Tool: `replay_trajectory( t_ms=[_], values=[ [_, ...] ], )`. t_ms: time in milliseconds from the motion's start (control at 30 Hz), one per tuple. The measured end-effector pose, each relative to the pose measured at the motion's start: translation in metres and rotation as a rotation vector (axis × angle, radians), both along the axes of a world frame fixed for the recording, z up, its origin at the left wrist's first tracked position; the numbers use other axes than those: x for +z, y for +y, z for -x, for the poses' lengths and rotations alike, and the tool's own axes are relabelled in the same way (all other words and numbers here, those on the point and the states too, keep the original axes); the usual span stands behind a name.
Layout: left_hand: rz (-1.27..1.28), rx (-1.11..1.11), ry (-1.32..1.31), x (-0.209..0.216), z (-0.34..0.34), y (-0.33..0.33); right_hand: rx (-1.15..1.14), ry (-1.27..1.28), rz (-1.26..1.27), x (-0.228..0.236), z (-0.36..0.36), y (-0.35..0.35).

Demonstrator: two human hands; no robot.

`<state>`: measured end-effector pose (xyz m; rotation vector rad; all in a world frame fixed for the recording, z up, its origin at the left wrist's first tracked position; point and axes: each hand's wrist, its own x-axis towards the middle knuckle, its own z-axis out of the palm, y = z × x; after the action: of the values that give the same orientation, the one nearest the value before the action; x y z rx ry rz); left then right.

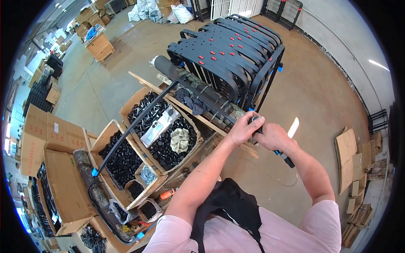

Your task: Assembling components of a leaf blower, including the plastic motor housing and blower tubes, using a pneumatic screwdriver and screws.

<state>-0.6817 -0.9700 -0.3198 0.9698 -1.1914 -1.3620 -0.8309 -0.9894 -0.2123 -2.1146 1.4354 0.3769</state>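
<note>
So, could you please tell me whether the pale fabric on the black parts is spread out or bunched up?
Bunched up: the pale fabric sits in a compact, wrinkled heap.

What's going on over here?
A person is working with bare hands: the left hand and right hand meet around a dark part by a black tubular frame; the fingers hide the details. Left of them, a wooden box holds small black pieces. Beyond stand black panels with red bits.

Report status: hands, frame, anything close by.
Left hand gripping dark part; right hand alongside, its grip hidden. Black tubular frame spans open boxes. Wooden plank beneath frame.
</note>
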Motion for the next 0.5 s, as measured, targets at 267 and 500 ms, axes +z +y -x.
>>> replay_trajectory(
  t_ms=[267, 500],
  values=[
    [-0.059, -0.024, 0.008, -0.001, -0.003, 0.005, -0.079, -0.015, -0.069, -0.004, -0.004, 0.000],
    [-0.060, -0.083, 0.096, -0.003, -0.007, 0.002, -0.104, -0.074, -0.098, -0.008, -0.009, -0.002]
  ],
)
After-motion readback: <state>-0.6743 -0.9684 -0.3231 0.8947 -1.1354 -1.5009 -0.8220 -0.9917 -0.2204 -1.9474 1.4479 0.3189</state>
